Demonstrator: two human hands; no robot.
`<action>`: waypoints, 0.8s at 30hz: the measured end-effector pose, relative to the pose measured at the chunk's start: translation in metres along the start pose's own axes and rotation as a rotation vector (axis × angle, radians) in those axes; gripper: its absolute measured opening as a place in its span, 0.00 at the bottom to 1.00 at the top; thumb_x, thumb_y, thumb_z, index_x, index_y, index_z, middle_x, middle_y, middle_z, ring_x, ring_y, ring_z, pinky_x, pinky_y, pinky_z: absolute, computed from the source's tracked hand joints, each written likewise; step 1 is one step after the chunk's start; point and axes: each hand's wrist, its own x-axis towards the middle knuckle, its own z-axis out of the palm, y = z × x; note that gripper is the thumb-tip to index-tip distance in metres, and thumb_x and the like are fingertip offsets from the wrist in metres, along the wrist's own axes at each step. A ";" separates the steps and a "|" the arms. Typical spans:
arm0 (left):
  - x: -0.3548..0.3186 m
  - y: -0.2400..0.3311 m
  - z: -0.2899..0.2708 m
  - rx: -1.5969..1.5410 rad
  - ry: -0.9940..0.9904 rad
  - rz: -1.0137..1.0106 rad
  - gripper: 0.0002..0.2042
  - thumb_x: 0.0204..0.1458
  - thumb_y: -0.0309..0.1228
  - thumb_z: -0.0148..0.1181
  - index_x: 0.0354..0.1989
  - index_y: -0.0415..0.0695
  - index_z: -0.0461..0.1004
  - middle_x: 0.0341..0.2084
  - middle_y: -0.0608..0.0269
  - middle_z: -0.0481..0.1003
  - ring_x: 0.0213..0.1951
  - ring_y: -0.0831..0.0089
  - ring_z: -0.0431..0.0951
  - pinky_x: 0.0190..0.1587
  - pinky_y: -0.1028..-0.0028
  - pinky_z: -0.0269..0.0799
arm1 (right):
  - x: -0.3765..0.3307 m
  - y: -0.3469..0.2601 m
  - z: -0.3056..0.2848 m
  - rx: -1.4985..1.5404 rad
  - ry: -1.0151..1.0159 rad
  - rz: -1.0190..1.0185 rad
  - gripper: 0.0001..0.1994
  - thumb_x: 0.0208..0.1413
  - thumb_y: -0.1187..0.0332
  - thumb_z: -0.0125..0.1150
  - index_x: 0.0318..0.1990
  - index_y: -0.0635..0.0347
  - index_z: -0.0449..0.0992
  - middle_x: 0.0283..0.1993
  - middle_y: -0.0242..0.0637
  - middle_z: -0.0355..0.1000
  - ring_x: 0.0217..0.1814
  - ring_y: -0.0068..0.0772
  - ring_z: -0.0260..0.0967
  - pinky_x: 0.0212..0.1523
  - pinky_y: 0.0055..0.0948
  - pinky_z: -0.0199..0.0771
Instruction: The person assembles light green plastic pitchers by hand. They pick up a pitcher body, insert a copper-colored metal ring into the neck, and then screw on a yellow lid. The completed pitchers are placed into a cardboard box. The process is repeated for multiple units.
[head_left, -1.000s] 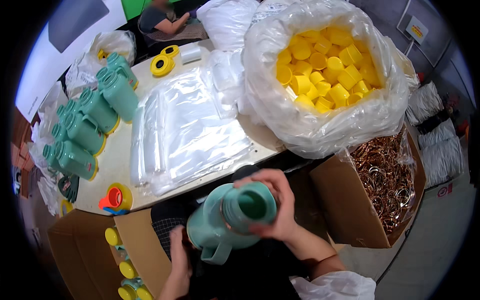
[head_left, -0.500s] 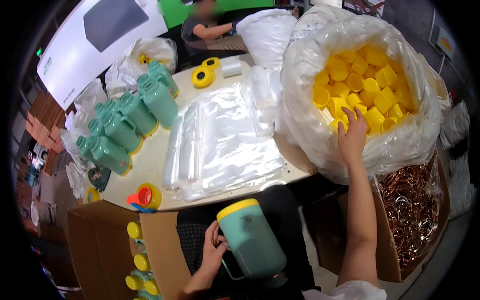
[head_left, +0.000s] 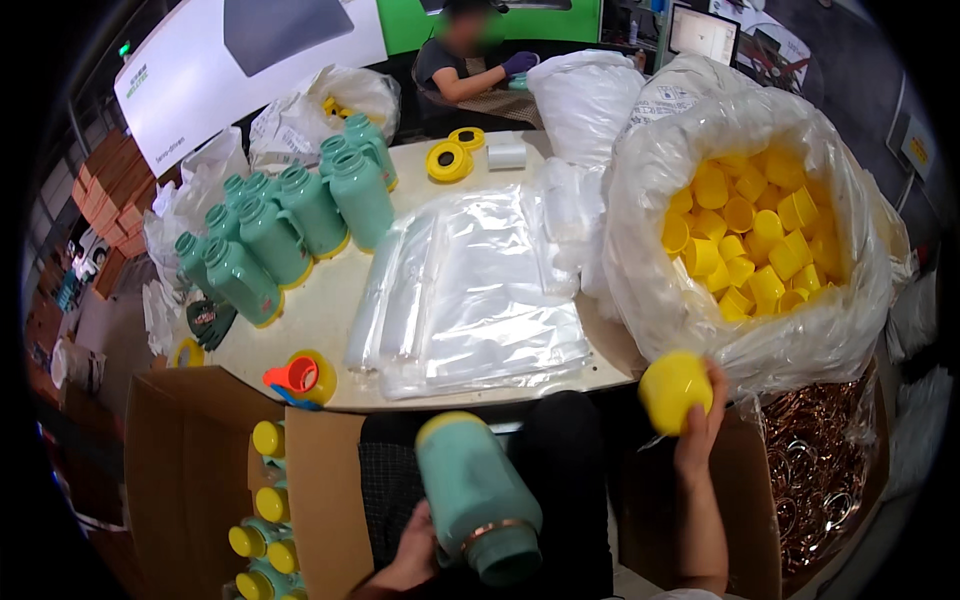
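Down at the far left, a cardboard box [head_left: 200,470] of yellow-capped bottles is seen, with green bottles [head_left: 270,235] clustered on the counter [head_left: 320,310] above it. Low in the middle, a teal bottle [head_left: 475,495] is gripped near its neck by the left hand [head_left: 415,555], fingers wrapped around it, yellow base tilted up over the lap. Clear plastic bags [head_left: 480,290] are spread on the counter. Further right, a yellow cap [head_left: 675,390] is pinched by the right hand [head_left: 700,435], just below the big bag of yellow caps [head_left: 760,245].
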 end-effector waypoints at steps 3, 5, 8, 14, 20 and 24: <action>-0.006 0.037 0.061 0.078 0.085 0.302 0.25 0.58 0.14 0.46 0.63 0.49 0.60 0.48 0.50 0.73 0.33 0.62 0.81 0.29 0.71 0.81 | -0.081 -0.043 0.014 0.615 -0.250 0.782 0.27 0.65 0.48 0.49 0.58 0.62 0.71 0.61 0.49 0.69 0.63 0.45 0.68 0.63 0.42 0.69; 0.011 0.047 0.041 0.182 0.046 0.440 0.25 0.58 0.15 0.47 0.64 0.50 0.59 0.42 0.58 0.73 0.24 0.79 0.72 0.24 0.79 0.72 | -0.097 -0.063 0.056 0.027 -0.718 -0.113 0.38 0.48 0.53 0.73 0.65 0.59 0.65 0.68 0.50 0.64 0.71 0.55 0.59 0.69 0.50 0.60; 0.027 0.075 0.025 0.457 0.036 0.637 0.28 0.58 0.14 0.44 0.67 0.50 0.58 0.41 0.60 0.74 0.25 0.81 0.71 0.24 0.82 0.69 | -0.146 -0.056 0.080 0.103 -0.717 0.123 0.52 0.31 0.65 0.85 0.68 0.54 0.61 0.72 0.49 0.59 0.75 0.57 0.52 0.72 0.52 0.56; -0.006 0.088 0.023 1.513 -0.152 1.180 0.34 0.51 0.12 0.42 0.70 0.45 0.57 0.54 0.46 0.75 0.47 0.51 0.81 0.43 0.63 0.80 | -0.102 -0.040 0.055 -0.153 -0.521 0.357 0.39 0.53 0.59 0.71 0.70 0.60 0.61 0.72 0.46 0.60 0.74 0.46 0.56 0.71 0.44 0.57; -0.026 0.072 0.083 1.571 -0.491 0.895 0.36 0.42 0.14 0.56 0.67 0.43 0.61 0.55 0.52 0.75 0.54 0.46 0.76 0.53 0.60 0.76 | -0.045 -0.022 0.068 0.399 -0.767 0.615 0.32 0.65 0.52 0.52 0.67 0.68 0.64 0.65 0.43 0.68 0.69 0.34 0.62 0.71 0.31 0.54; 0.014 0.059 0.078 1.321 -0.621 1.051 0.34 0.41 0.14 0.58 0.63 0.41 0.66 0.54 0.51 0.74 0.56 0.50 0.75 0.56 0.62 0.74 | -0.050 0.005 0.061 0.611 -0.516 0.827 0.25 0.54 0.70 0.54 0.60 0.68 0.70 0.61 0.45 0.71 0.63 0.35 0.69 0.66 0.32 0.64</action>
